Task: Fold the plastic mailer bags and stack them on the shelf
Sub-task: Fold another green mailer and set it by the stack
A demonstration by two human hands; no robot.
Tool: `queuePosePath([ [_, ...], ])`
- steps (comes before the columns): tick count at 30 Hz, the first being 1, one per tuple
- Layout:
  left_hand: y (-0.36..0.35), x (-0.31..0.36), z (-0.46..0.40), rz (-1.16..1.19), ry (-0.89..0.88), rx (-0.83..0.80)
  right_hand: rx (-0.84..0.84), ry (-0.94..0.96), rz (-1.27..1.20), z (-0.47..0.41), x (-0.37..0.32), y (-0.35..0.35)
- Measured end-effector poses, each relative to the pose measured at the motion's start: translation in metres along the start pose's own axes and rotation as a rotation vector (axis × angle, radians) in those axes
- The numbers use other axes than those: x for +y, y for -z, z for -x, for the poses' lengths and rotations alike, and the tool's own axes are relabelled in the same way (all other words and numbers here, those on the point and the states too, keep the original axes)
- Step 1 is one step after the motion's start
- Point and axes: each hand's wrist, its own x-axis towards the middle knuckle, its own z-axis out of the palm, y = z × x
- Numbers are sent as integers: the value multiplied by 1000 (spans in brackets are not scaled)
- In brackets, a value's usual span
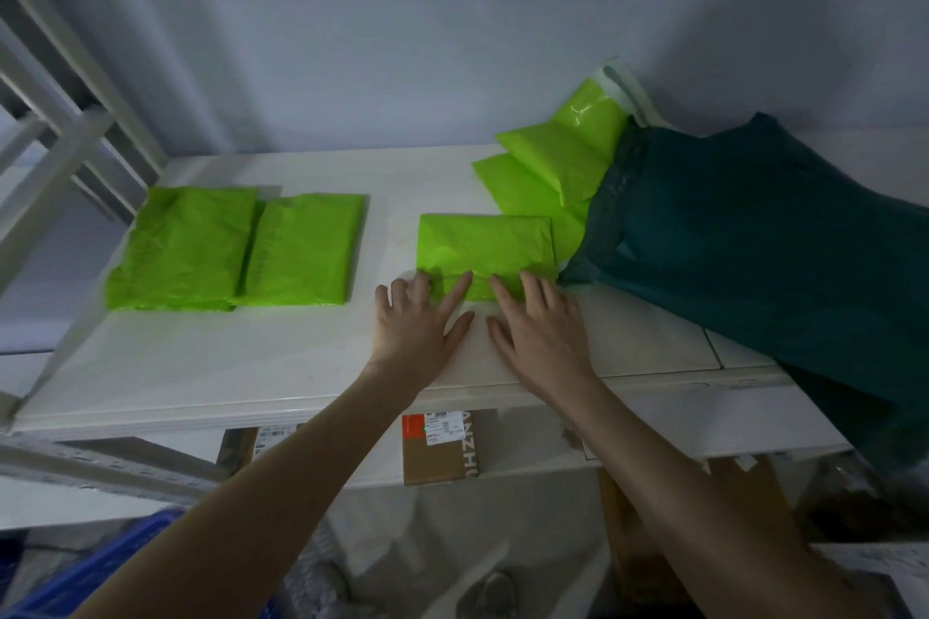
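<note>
Both of my hands lay flat on the white shelf (281, 357) with the fingers straight and spread, so neither grip held anything; only the fingertips pressed on plastic. The left hand (420, 324) touched the near left corner of the folded green mailer (485, 249), and the right hand (540, 334) covered its near edge just beside it, thumbs close together but apart. That mailer sat mid-shelf, its right edge overlapping the loose green mailers (548, 166), which fanned out toward the back wall and were partly tucked under a dark teal bag (754, 241) draped over the right end of the shelf. Two finished folded mailers (236, 251) lay side by side at the left, well apart from the one under my fingers. Judged step: flattening the last fold before moving the piece to join the others. Note on method: the film looked slick and springy, so I judged it best to press along the crease from the middle outward, pushing air toward the open side, and to keep one hand weighting the fold while the other smoothed. The near edge should line up square before release, otherwise the fold would likely creep open. Risk noted: dragging the piece leftward could pull the loose mailers along with it. A cardboard box (440, 447) showed on the level below.
</note>
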Motion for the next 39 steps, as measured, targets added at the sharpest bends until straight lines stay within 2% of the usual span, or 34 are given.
queuePosePath([
  [8, 9, -1, 4, 65, 22, -104, -12, -36, -22, 5, 5, 7],
  [14, 8, -1, 4, 42, 14, -115, -18, -107, -153, 8, 9, 0],
  [20, 4, -2, 4, 22, 40, -94, -28, -151, -159, 13, 19, 0],
  [27, 12, -1, 2, 112, 63, -132, -3, -198, -260, 10, 13, 0],
  [33, 20, 3, 2, 391, 187, -181, 137, -231, -361, 3, 10, 3],
  [36, 26, 0, 2, 545, 262, -152, 201, -244, -389, 1, 8, 8],
  [39, 30, -5, -3, 840, 388, -84, 194, -263, -445, -4, 5, 10],
])
